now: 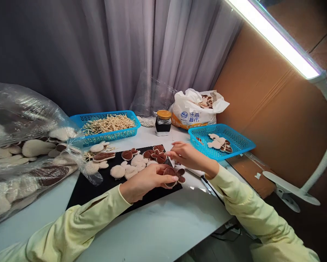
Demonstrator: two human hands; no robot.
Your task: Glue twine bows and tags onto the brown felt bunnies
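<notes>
My left hand [148,180] rests on a black mat [98,187], fingers closed around a dark brown round mushroom-like piece [171,173] with smaller brown pieces joined to it. My right hand [186,154] hovers just beyond it, fingers pinched together near the mat's far right corner; what they hold is too small to make out. Several brown and white round caps [136,162] lie scattered on the mat. Both arms wear pale yellow sleeves.
A blue basket of pale sticks [108,125] stands at the back left, a small jar [163,123] beside it. Another blue basket [222,140] with a few caps sits right. A clear bag of caps [24,156] bulges at left; a white printed bag [196,109] behind. A lamp clamp [288,191] is at right.
</notes>
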